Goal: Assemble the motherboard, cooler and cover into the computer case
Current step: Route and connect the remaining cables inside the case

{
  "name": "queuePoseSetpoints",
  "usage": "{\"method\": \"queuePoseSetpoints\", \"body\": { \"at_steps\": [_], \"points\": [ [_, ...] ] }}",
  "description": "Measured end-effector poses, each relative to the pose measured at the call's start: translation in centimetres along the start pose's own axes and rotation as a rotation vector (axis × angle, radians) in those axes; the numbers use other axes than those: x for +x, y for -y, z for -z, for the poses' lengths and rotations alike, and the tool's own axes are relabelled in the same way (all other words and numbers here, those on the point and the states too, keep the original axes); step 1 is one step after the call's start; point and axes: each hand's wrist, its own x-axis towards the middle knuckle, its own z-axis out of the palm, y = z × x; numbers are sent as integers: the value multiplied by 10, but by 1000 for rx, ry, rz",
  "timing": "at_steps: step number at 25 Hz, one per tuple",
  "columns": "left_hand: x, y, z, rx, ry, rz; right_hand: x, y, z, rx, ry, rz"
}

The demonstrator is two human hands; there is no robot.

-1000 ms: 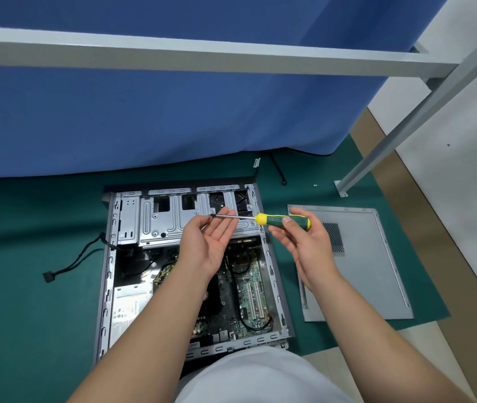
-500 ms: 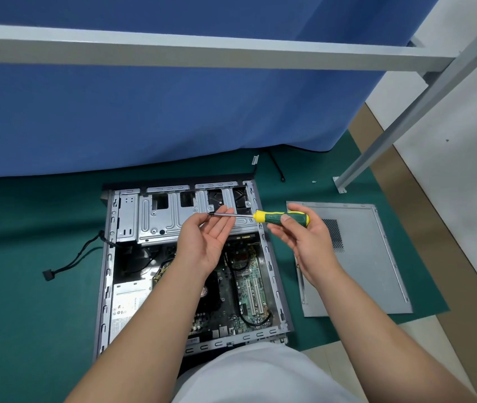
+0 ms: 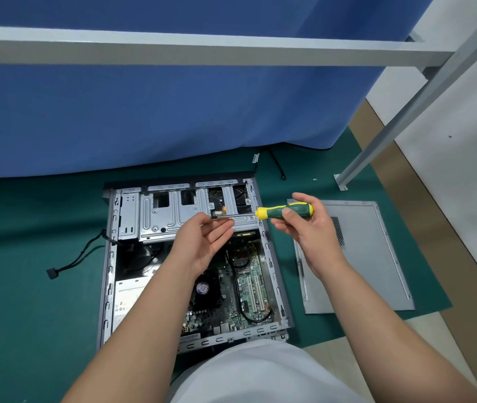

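Note:
The open computer case [image 3: 109, 266] lies flat on the green mat. Inside it sits the motherboard [image 3: 250, 289], with the black cooler [image 3: 206, 289] partly hidden by my left forearm. My right hand [image 3: 304, 231] grips the green-and-yellow handle of a screwdriver [image 3: 285, 211], held level above the case. My left hand [image 3: 202, 242] is palm up under the shaft, its fingertips touching the tip. Whether a screw sits there I cannot tell. The grey cover panel [image 3: 377, 257] lies flat to the right of the case.
A silver drive cage [image 3: 170, 216] fills the far end of the case. A black cable with a connector [image 3: 54, 271] trails out on the left. A blue curtain hangs behind, and a grey metal frame leg [image 3: 345, 175] stands at the right rear.
Both hands keep the same pose with the screwdriver. The view has shifted slightly; nothing was taken or let go.

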Motion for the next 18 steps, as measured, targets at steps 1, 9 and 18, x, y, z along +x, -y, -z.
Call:
{"method": "queuePoseSetpoints", "body": {
  "at_steps": [1,9,18],
  "points": [
    [0,0,1,3,6,12,-1,1,0,-11,2,7],
    [0,7,5,-71,3,46,-2,4,-5,-1,-113,48],
    [4,14,4,244,58,-37,4,-2,0,221,-209,-121]
  ]
}}
